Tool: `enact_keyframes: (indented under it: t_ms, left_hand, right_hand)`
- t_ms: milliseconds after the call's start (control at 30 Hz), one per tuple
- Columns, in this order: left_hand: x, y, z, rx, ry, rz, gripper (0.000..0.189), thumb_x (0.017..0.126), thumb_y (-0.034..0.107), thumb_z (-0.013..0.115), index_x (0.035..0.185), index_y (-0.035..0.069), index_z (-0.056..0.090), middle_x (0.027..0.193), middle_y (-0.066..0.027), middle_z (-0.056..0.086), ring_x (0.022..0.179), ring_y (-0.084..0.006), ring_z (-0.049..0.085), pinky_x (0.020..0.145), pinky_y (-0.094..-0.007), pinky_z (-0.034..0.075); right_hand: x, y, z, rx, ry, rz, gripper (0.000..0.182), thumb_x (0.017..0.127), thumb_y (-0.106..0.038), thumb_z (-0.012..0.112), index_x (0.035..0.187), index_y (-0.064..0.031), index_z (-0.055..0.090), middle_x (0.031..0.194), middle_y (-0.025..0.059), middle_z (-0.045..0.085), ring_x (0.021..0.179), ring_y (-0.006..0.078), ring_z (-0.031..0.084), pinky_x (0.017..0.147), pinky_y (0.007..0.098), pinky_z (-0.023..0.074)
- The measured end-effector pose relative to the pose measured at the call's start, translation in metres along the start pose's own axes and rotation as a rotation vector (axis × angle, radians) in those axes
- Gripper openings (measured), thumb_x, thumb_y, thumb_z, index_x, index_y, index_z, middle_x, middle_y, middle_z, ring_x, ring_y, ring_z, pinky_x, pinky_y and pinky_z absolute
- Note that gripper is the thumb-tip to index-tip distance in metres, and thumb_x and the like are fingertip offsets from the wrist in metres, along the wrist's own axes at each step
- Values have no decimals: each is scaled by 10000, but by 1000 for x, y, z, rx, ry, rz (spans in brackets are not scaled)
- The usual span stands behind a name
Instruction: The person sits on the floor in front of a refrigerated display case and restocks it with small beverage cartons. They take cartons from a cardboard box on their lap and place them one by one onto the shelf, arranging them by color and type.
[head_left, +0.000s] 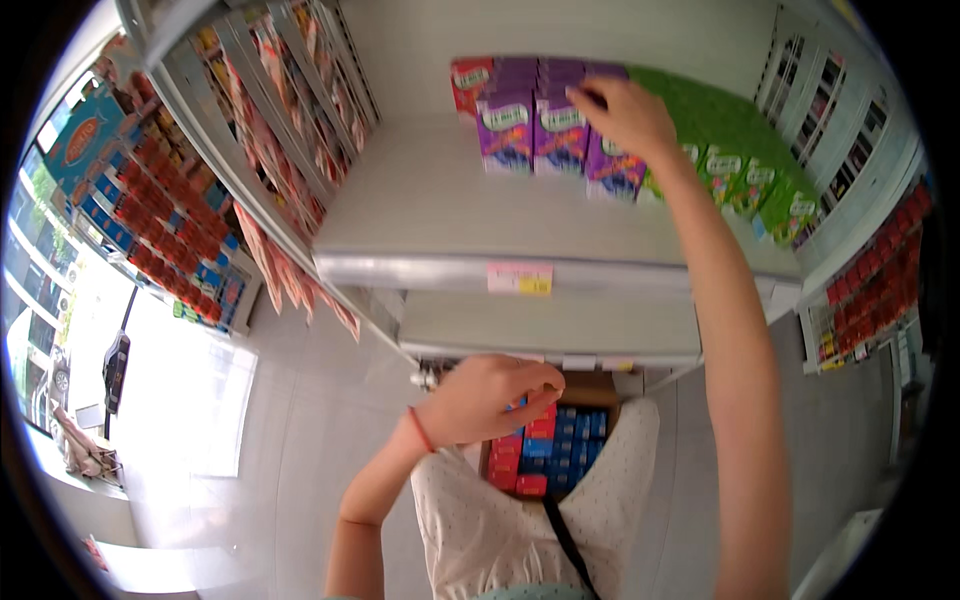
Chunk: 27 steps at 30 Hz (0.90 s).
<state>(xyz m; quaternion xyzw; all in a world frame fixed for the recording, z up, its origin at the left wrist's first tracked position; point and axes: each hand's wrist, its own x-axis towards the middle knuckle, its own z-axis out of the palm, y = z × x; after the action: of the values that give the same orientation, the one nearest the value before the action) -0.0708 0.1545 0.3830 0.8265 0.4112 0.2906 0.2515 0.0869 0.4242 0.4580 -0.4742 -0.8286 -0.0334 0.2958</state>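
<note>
My right hand (634, 120) reaches over the purple drink cartons (506, 135) on the upper shelf (420, 202). Its thumb and fingers are at the tops of the right-hand purple row, and whether they grip a carton is hidden. The front purple carton (615, 165) of that row juts forward of its neighbours. Green cartons (724, 172) stand to the right, partly behind my forearm, and a red carton (471, 82) stands at the left end. My left hand (491, 401), fingers loosely curled with nothing visible in them, hovers above a cardboard box (589, 390) of red and blue packs (559, 450).
Price labels (520, 278) line the shelf's front edge. A lower shelf (547, 322) lies beneath it. Hanging packaged goods (262, 135) flank the left side, and a display rack of red packs (165, 217) stands farther left. My knees (630, 450) straddle the box on the tiled floor (322, 450).
</note>
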Motion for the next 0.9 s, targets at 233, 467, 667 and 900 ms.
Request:
enact_keyframes:
  t_ms: [233,467,667,900]
  left_hand:
    - [-166,-145,266,11,-250,-479,343,761,142,595,1092,65,555,960,-145,608,896,-309,596,779,-394,482]
    - [-217,-126,313,216,-176,-498,425,667,200,674,1070,101,580,1060,-84,530,1088,-278,448,923,-389,374]
    - [-202,-119,339,549,-239,-353,451,590,232,721,1010,120,601,1038,-38,546,1037,-238,442,879,-372,347]
    - [-210,-117,323,334,-67,-466,354,637,226,706,960,109,621,959,-39,582,1023,-231,487,873,-379,364]
  right_hand:
    - [-1,-22,7,-26,27,-48,292,808,-280,514,876,-47,677,861,177,652,832,338,627,769,429,497]
    - [-156,-128,20,577,58,-693,241,667,-79,620,906,-108,605,860,68,563,759,256,573,645,352,456]
    - [-393,-96,135,915,-464,100,150,855,-63,558,966,8,629,801,86,655,713,145,639,650,242,506]
    - [-576,-75,169,1044,-392,1139,176,857,1,500,1022,-33,552,949,89,606,824,143,608,648,242,501]
